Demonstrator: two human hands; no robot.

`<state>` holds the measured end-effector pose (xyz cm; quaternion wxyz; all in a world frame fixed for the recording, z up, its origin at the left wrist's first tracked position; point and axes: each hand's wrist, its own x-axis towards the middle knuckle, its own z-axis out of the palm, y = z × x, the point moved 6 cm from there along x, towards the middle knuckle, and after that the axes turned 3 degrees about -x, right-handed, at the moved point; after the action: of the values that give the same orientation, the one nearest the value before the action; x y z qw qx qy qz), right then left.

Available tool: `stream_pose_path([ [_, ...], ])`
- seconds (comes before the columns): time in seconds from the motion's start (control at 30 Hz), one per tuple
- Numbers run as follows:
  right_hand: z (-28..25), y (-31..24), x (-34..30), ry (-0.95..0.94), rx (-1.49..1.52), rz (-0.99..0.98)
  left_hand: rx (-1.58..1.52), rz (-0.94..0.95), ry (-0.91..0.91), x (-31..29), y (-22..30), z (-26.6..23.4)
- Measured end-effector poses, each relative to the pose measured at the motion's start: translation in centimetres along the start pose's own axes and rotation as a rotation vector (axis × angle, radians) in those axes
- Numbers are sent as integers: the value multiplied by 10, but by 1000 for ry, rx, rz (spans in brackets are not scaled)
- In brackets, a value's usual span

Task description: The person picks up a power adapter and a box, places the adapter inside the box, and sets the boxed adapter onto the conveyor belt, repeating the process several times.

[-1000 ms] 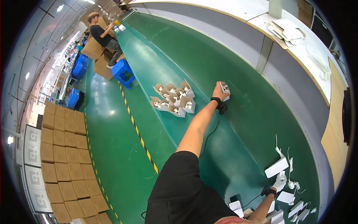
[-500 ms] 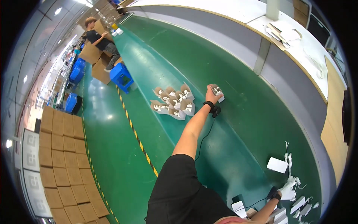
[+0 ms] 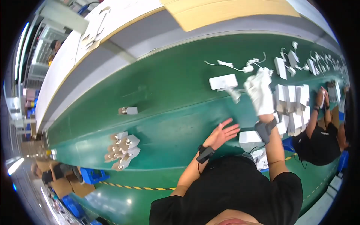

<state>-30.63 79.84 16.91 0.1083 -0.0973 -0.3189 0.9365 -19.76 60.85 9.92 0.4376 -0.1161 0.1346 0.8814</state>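
Left hand (image 3: 219, 137): bare, palm turned up and fingers spread wide, with nothing in it; held above the smooth teal-green work surface (image 3: 168, 140)
Right hand (image 3: 259, 93): in a loose white fabric glove, blurred; how far the fingers are closed, and whether they grip anything, I cannot tell
Rectangular white carton (image 3: 225, 81): lying flat on the dark green strip (image 3: 168, 84), just left of the glove
White cable with a plug (image 3: 248, 69): stretched out beyond the carton, close to the gloved fingertips
Single open-topped white cardboard box (image 3: 131, 110): on its own, well left of both hands
Group of open white-and-brown boxes (image 3: 129, 144): bunched together nearer the wearer, white pieces inside some
Standing white boxes (image 3: 290, 95): packed closely, right of the glove
Co-worker in a black shirt (image 3: 321, 144): at the far right, hands together
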Motion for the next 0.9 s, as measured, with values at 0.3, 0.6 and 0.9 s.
stream_pose_path([
  [0.3, -5, 29, -136, -115, -537, 166, -388, 55, -498, 70, 12, 6],
  [0.6, -29, 57, -102, -159, -1025, 174, 371, 472, 337, 76, 15, 18],
  [0.9, -63, -58, -81, 170, -584, -71, 447, 534, 563, 235, 115, -107],
])
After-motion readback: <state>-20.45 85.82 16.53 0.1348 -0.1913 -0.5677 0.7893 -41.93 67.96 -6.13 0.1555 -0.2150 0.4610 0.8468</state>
